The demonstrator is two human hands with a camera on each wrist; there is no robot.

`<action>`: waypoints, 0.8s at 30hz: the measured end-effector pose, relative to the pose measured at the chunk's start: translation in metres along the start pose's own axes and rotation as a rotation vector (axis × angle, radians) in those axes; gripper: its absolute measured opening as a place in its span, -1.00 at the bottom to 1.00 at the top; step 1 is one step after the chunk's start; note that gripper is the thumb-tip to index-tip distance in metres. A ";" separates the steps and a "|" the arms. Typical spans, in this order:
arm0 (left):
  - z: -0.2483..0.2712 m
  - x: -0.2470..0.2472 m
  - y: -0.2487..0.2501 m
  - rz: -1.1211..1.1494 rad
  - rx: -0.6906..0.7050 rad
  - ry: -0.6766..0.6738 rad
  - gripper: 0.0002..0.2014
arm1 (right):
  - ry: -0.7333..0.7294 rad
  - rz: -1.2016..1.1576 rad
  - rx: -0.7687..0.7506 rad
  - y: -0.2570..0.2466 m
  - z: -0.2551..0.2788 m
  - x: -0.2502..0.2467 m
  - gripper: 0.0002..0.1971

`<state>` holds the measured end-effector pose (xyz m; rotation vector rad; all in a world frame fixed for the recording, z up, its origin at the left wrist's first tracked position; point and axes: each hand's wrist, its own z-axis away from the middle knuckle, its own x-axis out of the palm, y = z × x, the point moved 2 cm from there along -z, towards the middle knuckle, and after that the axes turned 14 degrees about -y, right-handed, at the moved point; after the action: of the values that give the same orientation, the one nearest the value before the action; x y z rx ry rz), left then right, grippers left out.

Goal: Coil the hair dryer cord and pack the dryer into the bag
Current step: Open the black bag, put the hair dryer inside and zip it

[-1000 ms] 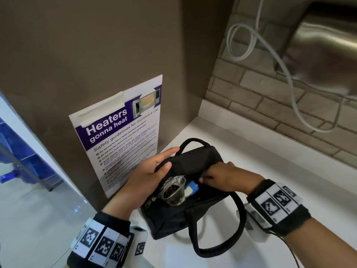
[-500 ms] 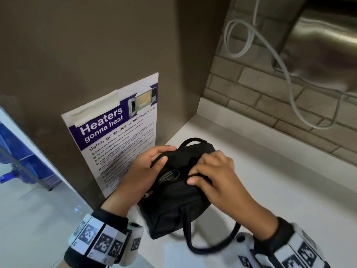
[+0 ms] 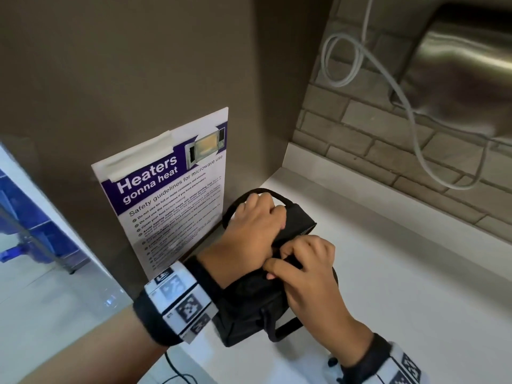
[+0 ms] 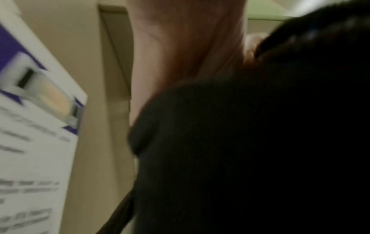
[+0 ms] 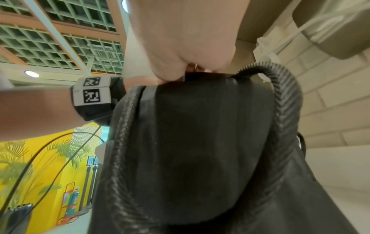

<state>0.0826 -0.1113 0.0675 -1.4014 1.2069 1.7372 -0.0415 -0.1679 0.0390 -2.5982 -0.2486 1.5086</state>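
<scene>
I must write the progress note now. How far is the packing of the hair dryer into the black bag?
Done, it seems: no dryer or cord shows outside the black bag, so both are probably inside, though hidden. In hand: the left hand grips the bag's top, and the right hand pinches something at the opening, likely the zipper pull. Left: finishing the closure; whether it is fully closed cannot be seen.

Dryer now hidden inside bag (image 3: pixel 249 300)

Bag (image 3: pixel 249 309) on counter (image 3: pixel 388 273), right of sign (image 3: pixel 171 195)
</scene>
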 end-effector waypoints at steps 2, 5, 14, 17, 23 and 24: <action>-0.006 -0.002 0.004 -0.086 -0.028 -0.060 -0.64 | -0.003 0.026 0.011 0.001 0.000 -0.004 -0.78; -0.002 -0.016 0.000 0.030 -0.028 -0.056 -0.67 | -0.028 0.102 0.085 0.004 0.000 -0.010 -0.80; 0.067 -0.008 -0.032 0.330 -0.235 -0.001 -0.70 | -0.012 0.105 0.236 0.013 0.002 -0.011 -0.82; 0.090 0.014 -0.045 0.303 -0.391 -0.310 -0.30 | 0.017 -0.075 0.224 0.012 0.002 -0.007 -0.85; 0.101 0.043 -0.047 1.033 -0.378 -0.277 -0.80 | -0.050 -0.430 0.111 0.000 -0.003 0.000 -0.83; 0.102 0.043 -0.045 1.102 -0.372 -0.292 -0.81 | -0.067 -0.438 0.108 -0.001 -0.003 0.000 -0.83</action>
<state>0.0674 -0.0039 0.0170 -0.5532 1.6847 2.8881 -0.0388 -0.1668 0.0411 -2.2205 -0.6726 1.4032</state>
